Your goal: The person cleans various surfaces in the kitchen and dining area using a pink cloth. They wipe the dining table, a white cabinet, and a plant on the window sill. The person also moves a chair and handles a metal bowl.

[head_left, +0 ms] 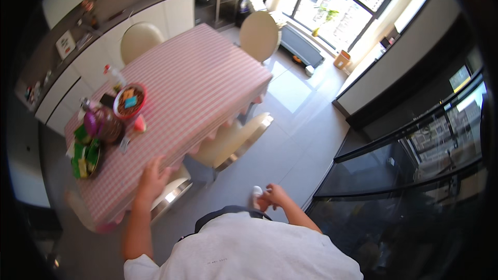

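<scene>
My left hand (pixel 153 179) is over the near edge of a dining table with a pink-striped tablecloth (pixel 186 81), its fingers apart and nothing in it; whether it touches the cloth I cannot tell. At my right side, above the floor, my right hand (pixel 274 195) hangs with loosely bent fingers, holding nothing visible. Left on the table are a bowl with a red rim (pixel 144 93) holding brown pieces and a blue packet, a large jar (pixel 111 126), a basket of green packets (pixel 86 155), a red and white item (pixel 140 123) and a clear bottle (pixel 115 76).
Cream chairs (pixel 243 142) line the table's near side, others (pixel 260 35) stand at its far end and side. Dark glass panels (pixel 389 175) rise at right. A treadmill (pixel 299 44) and a brown bin (pixel 342 60) stand by the window. A counter (pixel 105 27) runs behind the table.
</scene>
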